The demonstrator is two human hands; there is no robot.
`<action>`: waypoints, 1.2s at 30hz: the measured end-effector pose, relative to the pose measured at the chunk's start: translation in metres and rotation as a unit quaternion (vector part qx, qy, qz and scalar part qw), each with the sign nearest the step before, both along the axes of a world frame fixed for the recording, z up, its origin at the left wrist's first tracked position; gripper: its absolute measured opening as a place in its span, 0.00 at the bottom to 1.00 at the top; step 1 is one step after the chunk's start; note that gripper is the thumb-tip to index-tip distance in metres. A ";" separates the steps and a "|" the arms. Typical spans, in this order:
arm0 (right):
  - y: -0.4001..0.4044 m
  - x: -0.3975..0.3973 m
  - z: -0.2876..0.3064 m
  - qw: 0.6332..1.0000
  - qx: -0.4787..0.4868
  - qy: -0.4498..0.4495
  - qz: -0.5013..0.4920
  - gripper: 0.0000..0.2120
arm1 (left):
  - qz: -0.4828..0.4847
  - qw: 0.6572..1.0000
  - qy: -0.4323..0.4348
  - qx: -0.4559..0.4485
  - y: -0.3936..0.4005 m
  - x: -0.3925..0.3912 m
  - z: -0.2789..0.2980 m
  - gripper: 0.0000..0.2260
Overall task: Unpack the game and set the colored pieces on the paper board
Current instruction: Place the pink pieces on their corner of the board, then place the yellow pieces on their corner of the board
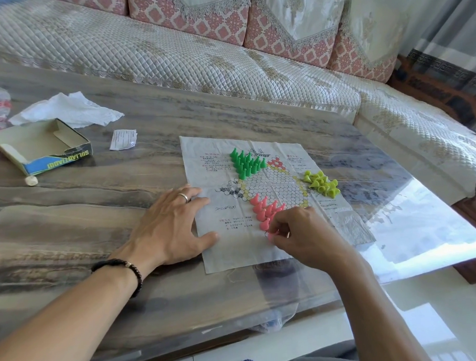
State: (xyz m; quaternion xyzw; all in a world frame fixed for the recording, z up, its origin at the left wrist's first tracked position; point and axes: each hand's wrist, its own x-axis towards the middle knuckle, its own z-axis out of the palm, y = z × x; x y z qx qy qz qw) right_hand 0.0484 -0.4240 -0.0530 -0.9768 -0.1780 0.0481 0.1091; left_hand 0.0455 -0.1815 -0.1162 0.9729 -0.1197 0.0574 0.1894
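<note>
The paper board (221, 252) lies flat on the table, printed with a star grid. Several green pieces (245, 163) stand upright in its far point. Several yellow-green pieces (322, 187) lie in a loose heap at its right point. Pink pieces (264, 210) stand in the near point. My right hand (304, 234) is at the near end of the pink group and pinches a pink piece (273, 235) between thumb and fingers. My left hand (173, 224) rests flat, fingers spread, on the board's left edge.
The open game box (43, 149) sits at the table's left, with a crumpled white tissue (67, 110) behind it and a folded leaflet (123, 139) to its right. A small white die (31, 181) lies by the box. A sofa runs behind the table.
</note>
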 end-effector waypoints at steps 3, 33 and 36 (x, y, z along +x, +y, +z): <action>-0.002 0.001 0.000 1.000 0.013 0.006 -0.010 0.02 | 0.002 1.000 0.001 -0.003 0.000 0.000 0.000 0.44; -0.024 0.032 0.006 0.984 0.100 -0.111 -0.099 0.06 | 0.010 0.998 0.056 -0.031 -0.003 0.008 0.003 0.44; -0.034 0.047 0.005 0.979 0.097 -0.123 -0.130 0.07 | 0.022 0.996 0.077 -0.039 -0.007 0.014 0.011 0.41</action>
